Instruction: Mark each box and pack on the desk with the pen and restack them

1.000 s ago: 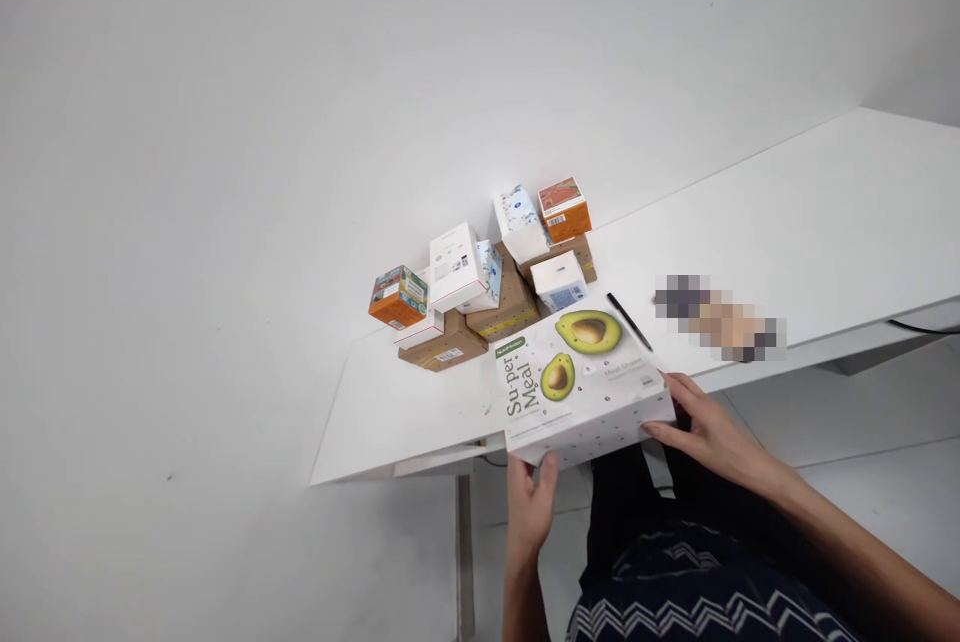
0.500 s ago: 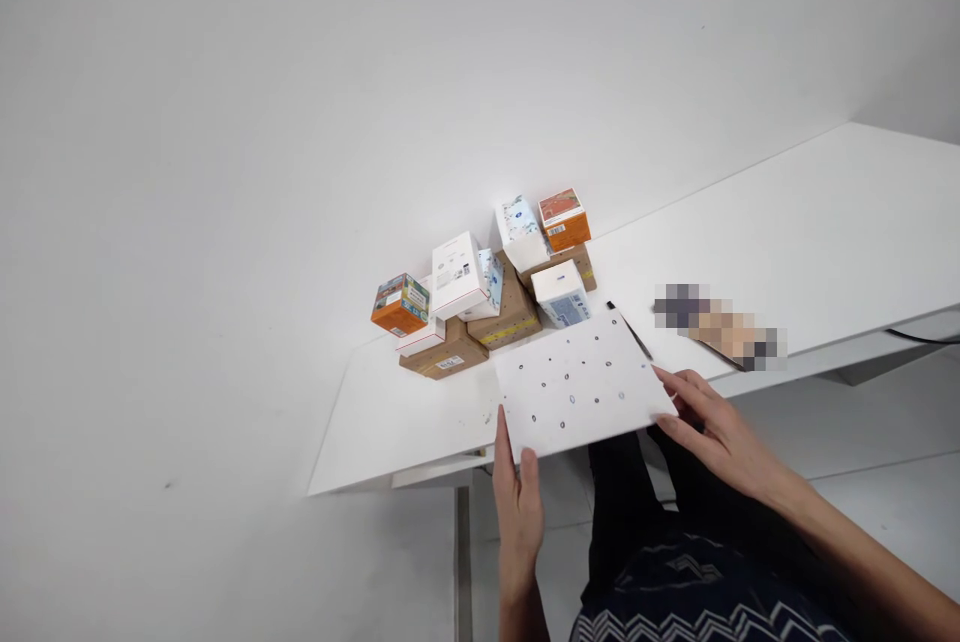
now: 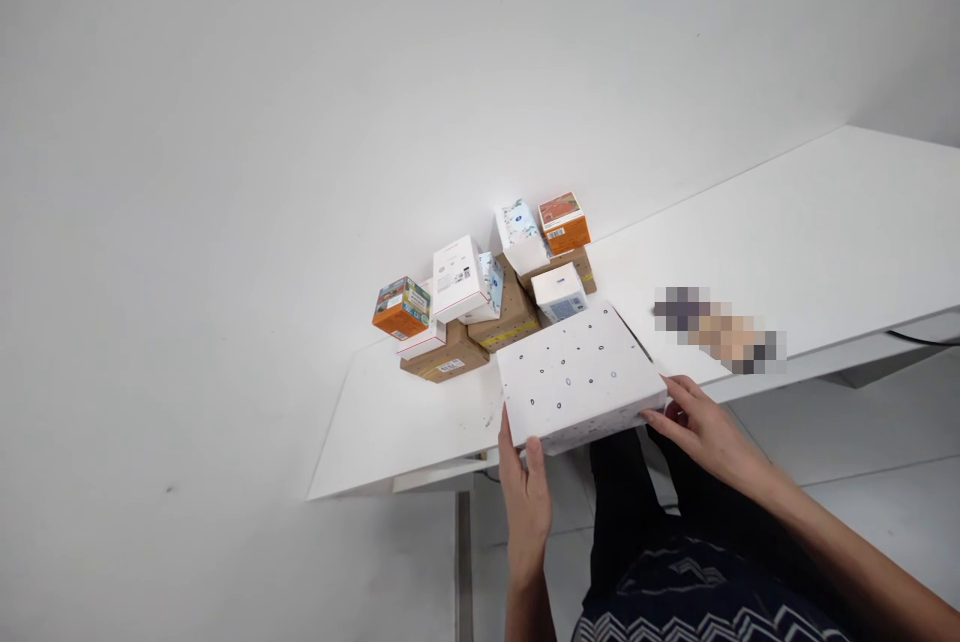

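Note:
Between my two hands is a white box [image 3: 574,372] with small dark rings and dots on its top, held over the table's front edge. My left hand [image 3: 525,482] grips its left end, thumb at the near face and fingers along the side. My right hand [image 3: 701,427] holds the right end near the front corner, some fingers hidden. The box's near side face shows, tilted towards me. Just behind it stands a small white box with blue print [image 3: 559,292]. A thin dark object [image 3: 634,334] lies along its right edge, mostly covered.
Stacked boxes stand against the wall: brown cartons [image 3: 444,354], a white box with a red edge [image 3: 457,277], a floral white box [image 3: 519,230] and orange boxes [image 3: 401,306]. A blurred-out flat object [image 3: 716,330] lies on the white table [image 3: 810,242] at right.
The white box in my hands has tipped so its near side face now shows. Both hands have shifted slightly with it. The stacked boxes stay in place.

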A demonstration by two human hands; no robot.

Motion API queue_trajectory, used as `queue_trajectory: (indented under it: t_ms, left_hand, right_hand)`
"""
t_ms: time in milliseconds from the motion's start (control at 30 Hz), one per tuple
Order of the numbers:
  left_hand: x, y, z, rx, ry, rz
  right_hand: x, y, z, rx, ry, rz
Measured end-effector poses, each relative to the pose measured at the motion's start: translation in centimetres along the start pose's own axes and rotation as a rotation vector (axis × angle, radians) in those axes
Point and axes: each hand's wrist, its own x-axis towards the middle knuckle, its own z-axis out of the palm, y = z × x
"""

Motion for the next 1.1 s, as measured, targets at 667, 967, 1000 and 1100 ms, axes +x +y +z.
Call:
queue_trajectory:
  t_ms: [667, 967, 1000, 1100]
  left_hand:
    - [-0.6, 0.6, -2.0, -0.149, 0.06, -0.051]
    - [1.3, 0.1, 0.0, -0.003, 0.017, -0.037]
    - [1.3, 0.3, 0.1, 0.026, 0.019, -0.024]
    - [1.3, 1.3, 0.3, 0.2, 0.048, 0.099]
  right_hand:
    - [-1.5, -3.4, -1.6, -0.023, -0.025, -0.042]
    - [-0.8, -4.2, -0.8, -0.054, 0.069, 0.014]
    - [-0.7, -4.1, -0.7, -0.053, 0.069, 0.014]
    - [-0.4, -3.6, -0.5, -0.076, 0.083, 0.021]
